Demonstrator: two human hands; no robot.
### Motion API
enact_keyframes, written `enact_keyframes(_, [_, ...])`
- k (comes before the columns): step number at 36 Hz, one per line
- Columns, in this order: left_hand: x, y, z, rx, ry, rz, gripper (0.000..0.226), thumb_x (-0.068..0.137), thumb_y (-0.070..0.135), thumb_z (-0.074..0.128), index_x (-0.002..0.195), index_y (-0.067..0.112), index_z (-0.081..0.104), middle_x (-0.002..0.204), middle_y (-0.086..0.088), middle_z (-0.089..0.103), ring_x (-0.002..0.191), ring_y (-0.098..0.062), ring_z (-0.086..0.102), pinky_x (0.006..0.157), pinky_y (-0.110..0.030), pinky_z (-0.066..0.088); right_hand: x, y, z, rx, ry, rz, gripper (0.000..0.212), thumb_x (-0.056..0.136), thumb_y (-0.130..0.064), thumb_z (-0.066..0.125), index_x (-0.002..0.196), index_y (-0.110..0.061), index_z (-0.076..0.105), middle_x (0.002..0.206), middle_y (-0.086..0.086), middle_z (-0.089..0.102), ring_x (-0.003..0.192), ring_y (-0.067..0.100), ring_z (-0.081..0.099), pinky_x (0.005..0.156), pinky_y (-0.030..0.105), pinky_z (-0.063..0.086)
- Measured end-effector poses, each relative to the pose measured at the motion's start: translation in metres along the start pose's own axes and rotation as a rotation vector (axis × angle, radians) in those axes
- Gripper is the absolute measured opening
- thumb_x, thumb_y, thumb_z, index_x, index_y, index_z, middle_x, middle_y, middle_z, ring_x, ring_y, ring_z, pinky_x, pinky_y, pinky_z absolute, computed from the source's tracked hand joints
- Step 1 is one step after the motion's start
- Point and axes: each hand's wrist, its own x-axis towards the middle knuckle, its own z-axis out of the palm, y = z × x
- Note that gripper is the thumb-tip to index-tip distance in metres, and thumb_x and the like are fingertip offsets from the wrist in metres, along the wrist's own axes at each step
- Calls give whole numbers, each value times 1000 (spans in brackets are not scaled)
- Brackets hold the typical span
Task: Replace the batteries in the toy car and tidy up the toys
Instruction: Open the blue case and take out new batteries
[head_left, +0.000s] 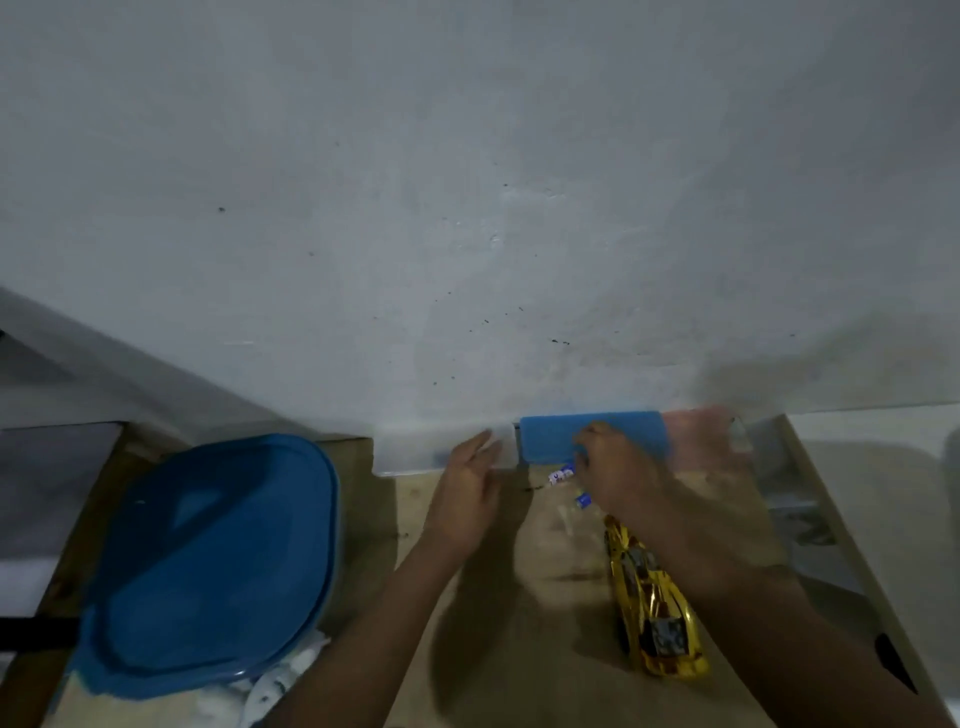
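A gold toy car (654, 597) lies on the wooden table (545, 545), under my right forearm. Two small batteries with blue-white labels (563, 474) lie near the wall, one just left of my right hand, another (584, 500) below it. My right hand (618, 478) reaches toward a small blue box (550, 439) standing against the wall, its fingers curled at the box's front; the image is blurred, so its grip is unclear. My left hand (467, 493) rests with fingers extended against a translucent white box (410, 452) left of the blue one.
A large container with a blue lid (208, 561) fills the table's left side, white items poking out beneath it. A translucent pinkish container (711, 431) sits to the right of the blue box. The white wall rises directly behind. The table's right edge runs diagonally.
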Motion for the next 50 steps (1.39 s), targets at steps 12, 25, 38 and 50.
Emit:
enact_keyframes(12, [-32, -58, -18, -344, 264, -602, 77, 87, 12, 63, 148, 8, 16, 148, -14, 34, 135, -28, 35, 112, -43, 32, 8, -91, 49, 53, 125, -462, 41, 73, -5, 68, 113, -9, 63, 121, 11, 62, 111, 29, 60, 90, 39, 49])
enact_keyframes(25, [-18, -75, -18, -624, 325, -594, 65, 88, 14, 63, 145, 18, 31, 144, -2, 44, 132, -16, 41, 110, -41, 37, 37, -96, 71, -146, 77, -490, 52, 76, -21, 74, 124, -10, 57, 128, 11, 59, 116, 28, 57, 99, 44, 43])
enact_keyframes(38, [-13, -76, -22, -863, 393, -562, 54, 90, 18, 60, 140, 16, 40, 134, -2, 53, 119, -7, 50, 90, -14, 46, 43, -91, 65, -138, 296, -639, 31, 81, -25, 69, 106, -7, 64, 102, 10, 68, 91, 25, 67, 83, 36, 54])
enact_keyframes(50, [-11, -77, -23, -886, 406, -552, 50, 91, 14, 58, 139, 11, 42, 130, 0, 53, 107, 6, 51, 78, 0, 43, 42, -98, 72, -154, 430, -695, 40, 86, -24, 39, 97, 1, 68, 92, 15, 71, 84, 26, 69, 78, 35, 56])
